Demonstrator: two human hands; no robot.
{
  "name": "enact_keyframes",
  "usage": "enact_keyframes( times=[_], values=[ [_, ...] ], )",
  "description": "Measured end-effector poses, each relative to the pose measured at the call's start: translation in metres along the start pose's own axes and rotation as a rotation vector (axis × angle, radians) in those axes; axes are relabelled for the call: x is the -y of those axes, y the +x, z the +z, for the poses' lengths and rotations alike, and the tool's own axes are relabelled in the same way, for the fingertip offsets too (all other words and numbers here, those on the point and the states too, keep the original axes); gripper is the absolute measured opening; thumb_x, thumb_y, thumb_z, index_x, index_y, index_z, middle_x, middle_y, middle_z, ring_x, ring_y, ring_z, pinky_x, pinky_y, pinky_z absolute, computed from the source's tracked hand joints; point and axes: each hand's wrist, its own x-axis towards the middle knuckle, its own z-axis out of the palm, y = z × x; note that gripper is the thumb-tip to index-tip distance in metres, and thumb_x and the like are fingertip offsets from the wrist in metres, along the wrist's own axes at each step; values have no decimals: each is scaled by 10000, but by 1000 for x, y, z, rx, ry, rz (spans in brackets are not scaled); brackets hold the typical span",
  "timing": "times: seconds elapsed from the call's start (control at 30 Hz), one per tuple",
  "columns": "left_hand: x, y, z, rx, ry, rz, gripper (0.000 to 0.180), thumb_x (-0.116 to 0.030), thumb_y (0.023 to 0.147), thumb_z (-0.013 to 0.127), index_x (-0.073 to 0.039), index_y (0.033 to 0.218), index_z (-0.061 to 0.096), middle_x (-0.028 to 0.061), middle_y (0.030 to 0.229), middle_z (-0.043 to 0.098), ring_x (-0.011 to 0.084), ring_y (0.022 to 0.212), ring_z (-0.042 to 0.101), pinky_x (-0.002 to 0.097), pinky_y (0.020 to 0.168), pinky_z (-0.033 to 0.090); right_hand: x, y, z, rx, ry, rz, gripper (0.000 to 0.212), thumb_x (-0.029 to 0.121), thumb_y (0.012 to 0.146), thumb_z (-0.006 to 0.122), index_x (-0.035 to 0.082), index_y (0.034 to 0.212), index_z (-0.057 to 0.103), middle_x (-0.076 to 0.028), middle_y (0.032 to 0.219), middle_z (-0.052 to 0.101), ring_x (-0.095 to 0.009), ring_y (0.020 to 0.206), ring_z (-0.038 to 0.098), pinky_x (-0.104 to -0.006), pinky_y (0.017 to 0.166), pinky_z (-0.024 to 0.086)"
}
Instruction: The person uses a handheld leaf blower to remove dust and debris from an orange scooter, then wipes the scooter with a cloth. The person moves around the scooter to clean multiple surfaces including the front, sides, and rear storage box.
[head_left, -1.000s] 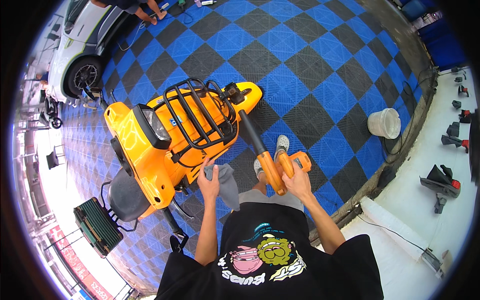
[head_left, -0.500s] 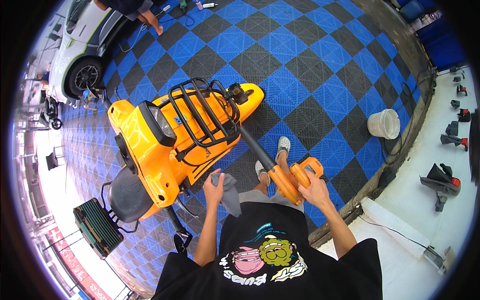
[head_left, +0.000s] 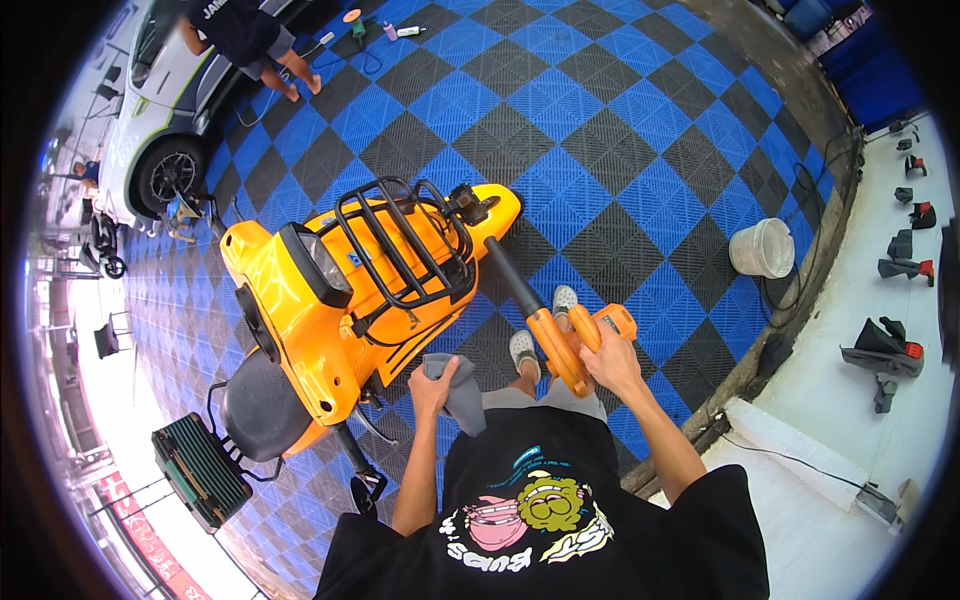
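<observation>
An orange blower [head_left: 553, 345] with a long black nozzle [head_left: 514, 278] is in my right hand [head_left: 612, 362], whose fingers wrap round the handle. The nozzle's tip lies beside the front fender of a yellow scooter [head_left: 278, 290], close to the black front rack [head_left: 392, 255]. My left hand [head_left: 428, 390] is closed on a grey cloth [head_left: 464, 396], which hangs down in front of my shirt. That hand is beside the scooter, near one handlebar lever [head_left: 376, 428].
A white bucket [head_left: 762, 249] stands to the right, by cables along the wall. Several black and red tools [head_left: 885, 350] sit on the white ledge. Far left, a person [head_left: 240, 35] is beside a white car [head_left: 150, 110]. Blue and black tiles [head_left: 620, 130] cover the floor.
The blower has swung slightly left and farther forward, its nozzle tip nearer the scooter's front end. The view has shifted a little, showing more of the other person. My left hand keeps the cloth.
</observation>
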Motion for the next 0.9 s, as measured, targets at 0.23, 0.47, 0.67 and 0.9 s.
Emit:
enact_keyframes(
  times=[0.23, 0.47, 0.67, 0.9],
  values=[
    [3, 7, 13, -17, -34, -26, 517, -466, 879, 852, 30, 1019, 809, 177, 954, 808, 268, 901, 779, 386, 870, 582, -9, 34, -29, 4, 70, 6, 508, 255, 921, 659, 104, 1403, 607, -261, 1106, 749, -475, 1027, 722, -547, 911, 575],
    [-15, 27, 43, -93, 46, -71, 462, -410, 913, 833, 35, 1035, 796, 177, 971, 805, 276, 919, 773, 380, 881, 573, 2, 88, -107, 127, -13, -43, 499, 218, 903, 628, 71, 1380, 618, -246, 1128, 753, -442, 1061, 728, -515, 941, 574],
    [-13, 41, 62, -147, 47, -101, 430, -371, 944, 810, 46, 1044, 781, 188, 997, 798, 299, 950, 763, 398, 891, 564, -3, 153, -164, 285, -116, -105, 503, 202, 867, 665, 96, 1358, 641, -234, 1097, 762, -434, 1047, 731, -521, 927, 576],
    [33, 30, 55, -365, 132, -235, 484, -425, 954, 785, 49, 1050, 792, 224, 1036, 798, 359, 978, 765, 439, 910, 560, 9, 205, -199, 365, -212, -200, 526, 221, 880, 699, 115, 1391, 636, -208, 1078, 772, -432, 1005, 736, -537, 920, 572]
  ],
)
